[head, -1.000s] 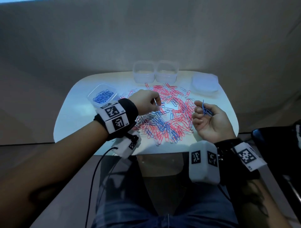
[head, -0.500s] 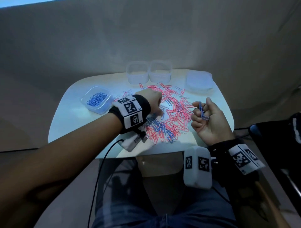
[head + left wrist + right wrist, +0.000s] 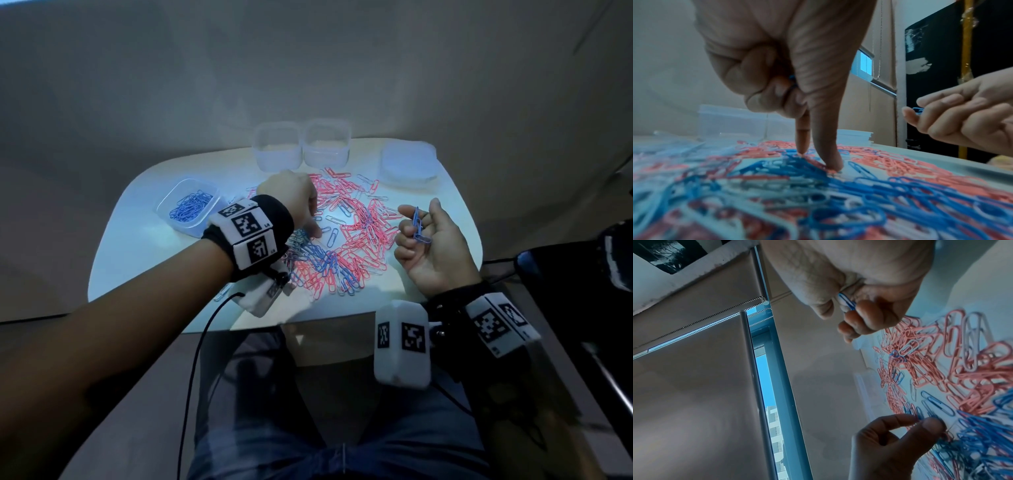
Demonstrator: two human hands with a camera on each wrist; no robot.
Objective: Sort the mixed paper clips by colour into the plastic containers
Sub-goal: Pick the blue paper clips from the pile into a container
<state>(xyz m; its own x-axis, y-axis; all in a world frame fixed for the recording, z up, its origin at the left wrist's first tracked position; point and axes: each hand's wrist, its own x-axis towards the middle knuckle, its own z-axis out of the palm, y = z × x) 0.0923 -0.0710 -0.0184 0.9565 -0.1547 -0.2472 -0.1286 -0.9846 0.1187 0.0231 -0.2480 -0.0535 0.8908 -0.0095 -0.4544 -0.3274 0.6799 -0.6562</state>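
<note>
Bare table (image 3: 130,246) around the mixed clip pile (image 3: 346,246); blue-clip tub (image 3: 186,209) at nine o'clock. Left hand (image 3: 291,198) pressing thumb and forefinger into pile, other fingers curled on a blue clip. Right hand (image 3: 431,246), three o'clock, lifted, pinching blue clips (image 3: 418,228).

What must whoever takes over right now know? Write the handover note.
Left hand: index finger and thumb tips down in the mixed pile; a bit of blue shows in its curled fingers.
Right hand: palm up beside the pile, pinching a few blue clips.
Done: blue clips sit in the left container.
Left: two far containers look empty; pink, white and many blue clips remain unsorted on the table. Stacked lids at far right.
</note>
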